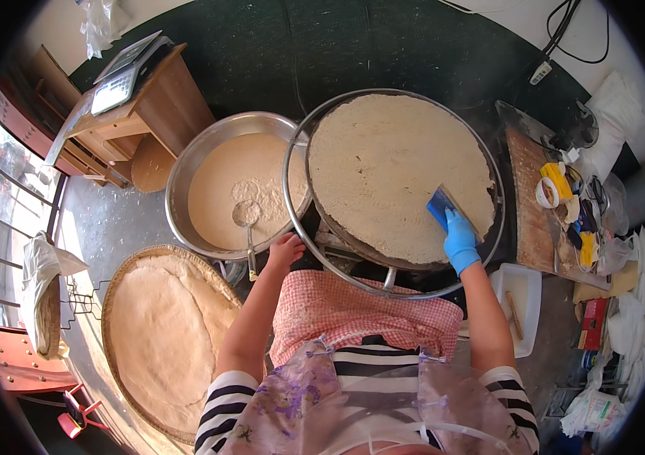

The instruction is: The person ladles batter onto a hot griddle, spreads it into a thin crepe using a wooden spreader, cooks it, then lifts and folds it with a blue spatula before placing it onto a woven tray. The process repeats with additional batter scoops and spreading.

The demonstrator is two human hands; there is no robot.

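Right hand point(461, 241), in a blue glove, has the blue scraper point(439, 211) gripped, over the near right part of a big round griddle point(491, 216). The scraper's long axis runs on a slant, far left to near right, with its greyish strip along the right side and the blue part to the left of that. Pale batter point(391, 167) covers nearly the whole griddle, apart from a dark margin at the edge, and a metal ring point(286, 178) goes around the outside.

Left hand point(286, 250) is bare, fingers curled, right by the near left of that ring and the rim of the steel basin point(178, 189). Honestly can't tell if it's holding on to anything. Just left of it there's a ladle point(247, 213), scoop end pointing far into the basin's batter, handle coming near over the rim.

Near left is a round tray point(107, 326) with wide, pale flat sheets point(159, 326) on it. Off to the right: a cluttered table point(523, 197), plus a white tub point(532, 303) with a stick point(515, 315) inside.
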